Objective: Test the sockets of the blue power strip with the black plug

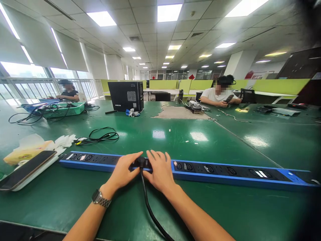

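**Plug at mid-strip, both hands on station**

Landmark: blue power strip (195, 176). The black plug (141, 162) sits on it left of centre, between the hands; seating depth not visible. Left hand (126, 167), on the strip's left portion: thumb and forefinger apart, curved about the plug. Right hand (160, 169) lies over the strip just right of the plug, thumb apart from fingers. Cannot tell whether either clamps the plug. Cord (146, 197) drops off the strip's near side.

Handling (judged): plug light, rigid, smooth; cord thick, springy, may tug sideways. Hold the plug by its body, never the cord; brace the strip along its edges.
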`<act>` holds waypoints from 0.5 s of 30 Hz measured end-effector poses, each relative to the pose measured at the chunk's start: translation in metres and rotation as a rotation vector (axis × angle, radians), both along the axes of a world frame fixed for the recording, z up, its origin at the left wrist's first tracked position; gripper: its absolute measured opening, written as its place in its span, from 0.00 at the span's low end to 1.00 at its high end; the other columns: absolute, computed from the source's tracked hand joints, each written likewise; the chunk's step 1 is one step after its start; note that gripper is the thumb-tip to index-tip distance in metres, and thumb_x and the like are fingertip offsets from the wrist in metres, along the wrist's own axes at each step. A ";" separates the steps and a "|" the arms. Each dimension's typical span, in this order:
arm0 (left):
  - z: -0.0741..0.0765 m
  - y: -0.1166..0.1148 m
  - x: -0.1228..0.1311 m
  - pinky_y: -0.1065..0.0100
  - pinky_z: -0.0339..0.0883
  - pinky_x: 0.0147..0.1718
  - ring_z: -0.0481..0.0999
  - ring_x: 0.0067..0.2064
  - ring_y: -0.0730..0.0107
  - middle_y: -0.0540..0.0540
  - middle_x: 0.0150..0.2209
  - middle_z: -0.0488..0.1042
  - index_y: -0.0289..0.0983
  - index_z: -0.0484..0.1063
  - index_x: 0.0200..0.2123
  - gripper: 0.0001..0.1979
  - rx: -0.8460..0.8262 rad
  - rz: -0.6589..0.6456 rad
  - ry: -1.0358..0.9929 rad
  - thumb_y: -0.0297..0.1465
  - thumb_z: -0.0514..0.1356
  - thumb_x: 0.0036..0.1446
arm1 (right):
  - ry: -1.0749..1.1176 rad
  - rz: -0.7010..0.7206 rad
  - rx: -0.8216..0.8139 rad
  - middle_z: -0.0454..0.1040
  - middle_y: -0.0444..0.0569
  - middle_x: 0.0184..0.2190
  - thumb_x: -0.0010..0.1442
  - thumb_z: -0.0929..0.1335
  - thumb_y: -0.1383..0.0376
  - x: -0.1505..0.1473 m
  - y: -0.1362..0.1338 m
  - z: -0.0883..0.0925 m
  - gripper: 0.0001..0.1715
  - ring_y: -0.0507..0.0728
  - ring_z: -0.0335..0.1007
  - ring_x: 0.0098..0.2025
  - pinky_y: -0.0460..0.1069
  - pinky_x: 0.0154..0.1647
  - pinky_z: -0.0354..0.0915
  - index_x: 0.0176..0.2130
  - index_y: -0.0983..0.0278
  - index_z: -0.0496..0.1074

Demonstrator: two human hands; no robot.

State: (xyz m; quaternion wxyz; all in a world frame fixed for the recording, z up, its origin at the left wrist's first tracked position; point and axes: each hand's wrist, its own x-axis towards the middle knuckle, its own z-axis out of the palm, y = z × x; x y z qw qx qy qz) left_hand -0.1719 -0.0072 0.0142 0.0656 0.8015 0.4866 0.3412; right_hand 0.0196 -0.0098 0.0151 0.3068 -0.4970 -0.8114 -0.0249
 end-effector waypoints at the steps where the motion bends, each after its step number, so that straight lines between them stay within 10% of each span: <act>1: 0.000 0.002 0.002 0.55 0.65 0.55 0.74 0.52 0.58 0.44 0.51 0.77 0.43 0.71 0.55 0.22 -0.007 -0.019 -0.005 0.31 0.58 0.56 | 0.006 -0.037 0.020 0.68 0.56 0.59 0.55 0.70 0.53 0.013 0.000 -0.003 0.37 0.68 0.60 0.59 0.69 0.62 0.46 0.60 0.63 0.63; 8: 0.002 0.003 0.026 0.59 0.68 0.48 0.77 0.46 0.60 0.43 0.44 0.79 0.39 0.72 0.47 0.14 0.010 0.025 -0.247 0.36 0.60 0.58 | 0.143 -0.308 -0.001 0.75 0.57 0.51 0.63 0.62 0.51 0.105 0.006 -0.024 0.27 0.65 0.68 0.54 0.62 0.57 0.61 0.52 0.66 0.71; 15: 0.013 0.009 0.103 0.61 0.66 0.49 0.77 0.45 0.61 0.46 0.43 0.80 0.41 0.73 0.46 0.12 -0.068 -0.153 -0.060 0.32 0.62 0.57 | 0.346 -0.282 -0.032 0.77 0.54 0.49 0.66 0.56 0.55 0.107 0.005 -0.027 0.25 0.62 0.72 0.51 0.61 0.56 0.63 0.49 0.63 0.73</act>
